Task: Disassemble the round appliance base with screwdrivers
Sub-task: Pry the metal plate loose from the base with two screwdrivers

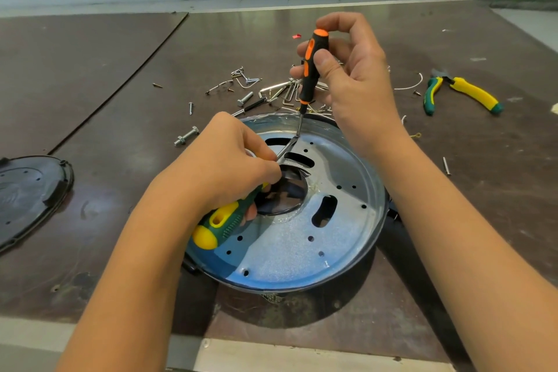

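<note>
Head view: left hand (223, 160) grips green screwdriver (220, 220), right hand (353, 75) orange screwdriver (311, 69), both over round base (302, 251).

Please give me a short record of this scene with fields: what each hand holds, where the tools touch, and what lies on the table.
left hand: grips the green-yellow screwdriver, low over the round base
right hand: holds the orange-black screwdriver nearly upright
tool contact: orange-black tip on the far part of the round base, near a slot
behind base: loose screws and bolts
far right: pliers, untouched
left edge: black cover
surface: brown table
</note>
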